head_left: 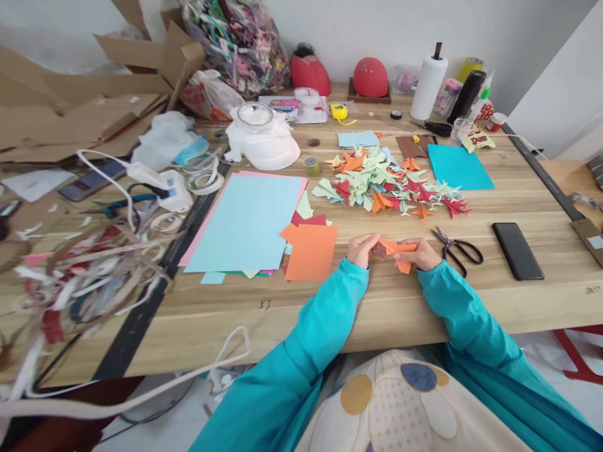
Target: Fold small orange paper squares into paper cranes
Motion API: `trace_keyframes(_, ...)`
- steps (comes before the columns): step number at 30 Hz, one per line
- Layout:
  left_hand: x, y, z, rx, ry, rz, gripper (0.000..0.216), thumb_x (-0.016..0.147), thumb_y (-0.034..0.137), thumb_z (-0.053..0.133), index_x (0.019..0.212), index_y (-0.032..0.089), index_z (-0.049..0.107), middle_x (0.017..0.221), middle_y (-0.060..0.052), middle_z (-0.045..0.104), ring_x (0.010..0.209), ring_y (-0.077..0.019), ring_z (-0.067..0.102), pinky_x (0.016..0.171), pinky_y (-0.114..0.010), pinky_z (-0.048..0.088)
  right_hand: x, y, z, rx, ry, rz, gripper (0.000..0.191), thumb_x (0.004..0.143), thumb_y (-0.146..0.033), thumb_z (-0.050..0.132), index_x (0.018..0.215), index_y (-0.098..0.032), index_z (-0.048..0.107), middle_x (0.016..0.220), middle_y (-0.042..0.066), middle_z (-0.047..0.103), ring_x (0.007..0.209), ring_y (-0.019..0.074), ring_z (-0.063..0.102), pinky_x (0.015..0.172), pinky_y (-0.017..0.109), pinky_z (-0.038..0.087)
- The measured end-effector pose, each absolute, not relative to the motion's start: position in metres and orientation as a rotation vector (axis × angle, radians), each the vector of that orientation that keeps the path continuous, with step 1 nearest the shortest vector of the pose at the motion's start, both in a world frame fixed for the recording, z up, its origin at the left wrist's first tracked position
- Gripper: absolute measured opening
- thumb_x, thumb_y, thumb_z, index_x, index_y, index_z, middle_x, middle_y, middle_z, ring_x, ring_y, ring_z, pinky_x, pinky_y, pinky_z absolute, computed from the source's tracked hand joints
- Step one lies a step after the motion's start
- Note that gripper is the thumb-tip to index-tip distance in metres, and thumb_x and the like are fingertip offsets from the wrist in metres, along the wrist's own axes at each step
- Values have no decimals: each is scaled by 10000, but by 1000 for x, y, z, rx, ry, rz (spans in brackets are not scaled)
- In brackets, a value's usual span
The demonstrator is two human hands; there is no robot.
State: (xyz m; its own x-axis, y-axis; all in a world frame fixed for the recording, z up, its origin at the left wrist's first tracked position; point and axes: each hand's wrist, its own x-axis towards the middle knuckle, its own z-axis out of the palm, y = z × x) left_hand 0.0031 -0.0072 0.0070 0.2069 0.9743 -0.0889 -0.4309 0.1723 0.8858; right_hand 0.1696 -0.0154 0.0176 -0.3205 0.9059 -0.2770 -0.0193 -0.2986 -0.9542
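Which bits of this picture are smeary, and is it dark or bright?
Head view: strips at far left look smeared; scissors look sharper. Head view: soft, bright light, faint shadows. Head view: the white roll leans right, maybe from lens stretch.

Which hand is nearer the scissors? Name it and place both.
Right. The right hand, its grip on the folded orange paper, is just left of the scissors; the left hand is farther left, at the paper's other end.
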Motion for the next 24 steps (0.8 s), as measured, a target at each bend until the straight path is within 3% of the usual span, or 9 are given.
trace_keyframes(3,5,-9,11,864,808,1143,392,589,509,708,648,125,656,514,-16,619,421,-126,548,437,-259,452,170,-16,19,-1190,-1262,1716,274,526,-317,810,646,-114,671,558,37,668,489,122,580,504,234,456)
trace_keyframes(7,8,-12,16,950,861,1024,377,427,370,828,647,112,662,550,-21,643,440,-121,567,467,-253,476,171,-16,18,-1161,-1297,1723,266,530,-311,811,627,-117,657,577,42,675,519,134,598,516,238,467)
trace_keyframes(14,11,-8,7,924,936,1115,386,457,420,806,643,106,681,551,-41,657,452,-144,585,497,-290,508,169,-14,18,-1112,-1064,1709,366,545,-451,780,729,-144,698,621,42,687,563,162,630,554,272,505)
trace_keyframes(24,10,-11,12,843,933,1092,329,446,373,816,582,113,666,490,-20,625,397,-96,524,436,-237,448,164,-18,18,-1017,-1360,1528,257,641,-360,744,781,-145,721,649,43,699,573,144,623,543,243,483)
